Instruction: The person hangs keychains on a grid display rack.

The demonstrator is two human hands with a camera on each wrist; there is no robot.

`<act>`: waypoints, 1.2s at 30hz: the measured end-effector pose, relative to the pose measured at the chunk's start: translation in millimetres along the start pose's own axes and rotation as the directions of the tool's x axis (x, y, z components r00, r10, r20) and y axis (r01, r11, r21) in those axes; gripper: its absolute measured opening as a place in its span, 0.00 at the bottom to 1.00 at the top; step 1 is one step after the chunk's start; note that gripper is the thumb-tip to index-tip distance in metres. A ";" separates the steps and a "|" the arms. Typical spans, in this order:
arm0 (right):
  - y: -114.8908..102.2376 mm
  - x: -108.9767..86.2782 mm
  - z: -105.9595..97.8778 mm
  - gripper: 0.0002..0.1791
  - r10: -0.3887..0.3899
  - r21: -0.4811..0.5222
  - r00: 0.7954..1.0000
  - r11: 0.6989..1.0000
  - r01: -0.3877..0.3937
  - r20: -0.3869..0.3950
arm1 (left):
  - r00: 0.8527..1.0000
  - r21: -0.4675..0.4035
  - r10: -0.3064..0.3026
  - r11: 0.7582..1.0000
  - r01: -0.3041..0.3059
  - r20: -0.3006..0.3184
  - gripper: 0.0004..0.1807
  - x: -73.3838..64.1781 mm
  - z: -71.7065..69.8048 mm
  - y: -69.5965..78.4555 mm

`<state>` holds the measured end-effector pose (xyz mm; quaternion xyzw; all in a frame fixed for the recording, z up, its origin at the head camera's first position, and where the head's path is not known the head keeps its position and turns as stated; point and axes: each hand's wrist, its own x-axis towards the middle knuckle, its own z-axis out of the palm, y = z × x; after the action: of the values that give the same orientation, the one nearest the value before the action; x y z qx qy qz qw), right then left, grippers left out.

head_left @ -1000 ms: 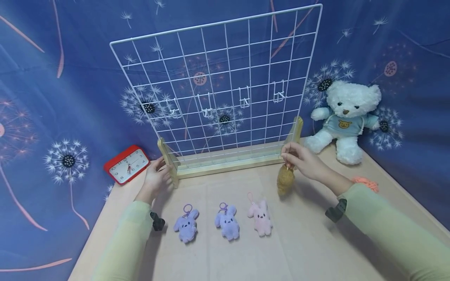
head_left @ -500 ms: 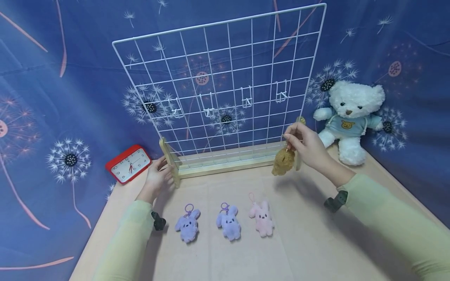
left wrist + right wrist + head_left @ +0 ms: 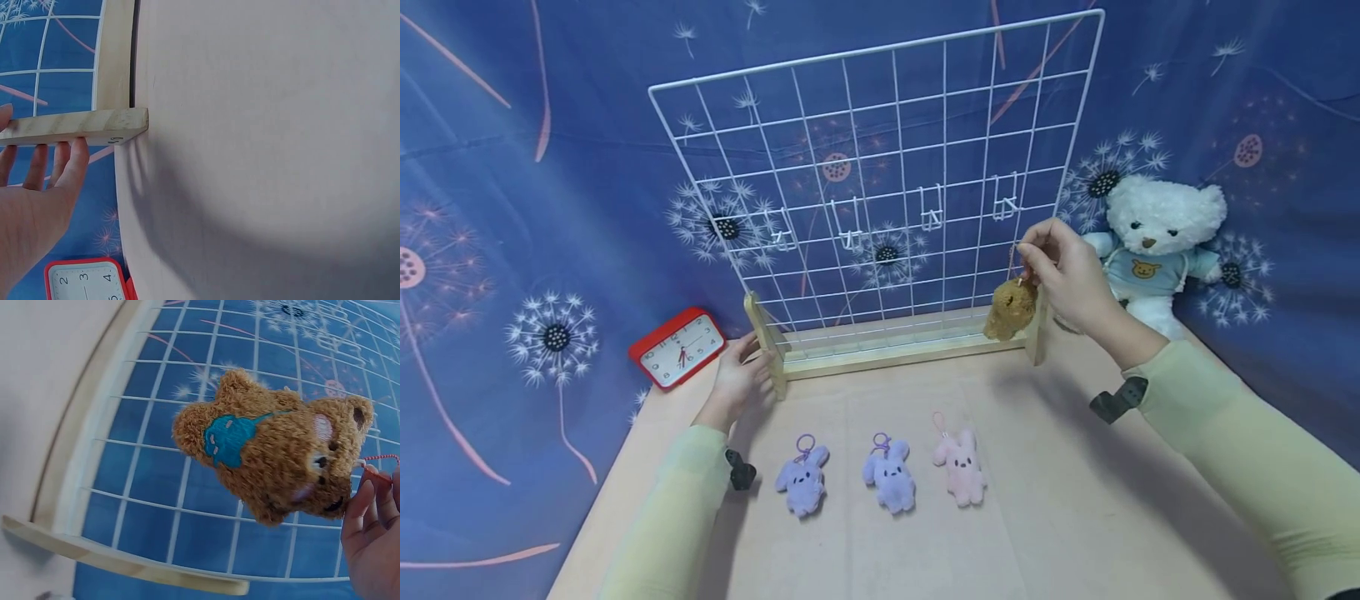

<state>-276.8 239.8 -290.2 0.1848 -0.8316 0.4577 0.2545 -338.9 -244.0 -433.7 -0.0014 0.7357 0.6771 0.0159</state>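
My right hand (image 3: 1070, 275) pinches the orange-red cord loop of a brown teddy bear keychain (image 3: 269, 444). The bear, with a blue patch on its belly, dangles in front of the lower right of a white wire grid rack (image 3: 895, 150). At the rack's left end my left hand (image 3: 741, 379) grips the wooden side foot (image 3: 75, 127), fingers on its outer face and thumb over the other side. White hooks (image 3: 931, 218) hang in a row across the grid with nothing on them. Two purple plush keychains (image 3: 804, 486) and a pink bunny keychain (image 3: 964, 473) lie on the table.
A red alarm clock (image 3: 677, 348) stands at the left, close beside my left hand. Behind my right hand sits a white teddy bear (image 3: 1165, 212) in a blue top, partly covered by it. A blue dandelion-print cloth (image 3: 580, 208) hangs behind the table (image 3: 917, 558).
My right hand has raised the brown bear keychain from near the tabletop up against the grid's lower right. My left hand stays on the rack's foot. The view has shifted slightly.
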 end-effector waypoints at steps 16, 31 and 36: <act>-15.5 26.8 -4.1 0.12 -0.072 -0.108 0.986 0.993 0.056 -0.150 | 1.000 0.007 0.016 1.000 -0.016 -0.012 0.35 0.7 2.0 -1.3; -14.0 40.1 -1.7 0.13 0.029 -0.142 0.984 0.988 -0.055 -0.178 | 1.000 0.002 -0.006 1.000 0.006 -0.001 0.35 -5.7 3.0 8.0; -8.0 42.9 1.1 0.14 0.074 -0.133 0.985 0.986 -0.096 -0.156 | 1.000 0.002 -0.019 1.000 0.019 0.007 0.35 -14.0 6.4 19.1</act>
<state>-307.1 231.6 -260.0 0.0958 -0.8473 0.4213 0.3090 -325.3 -236.3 -414.8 -0.0059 0.7362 0.6762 0.0247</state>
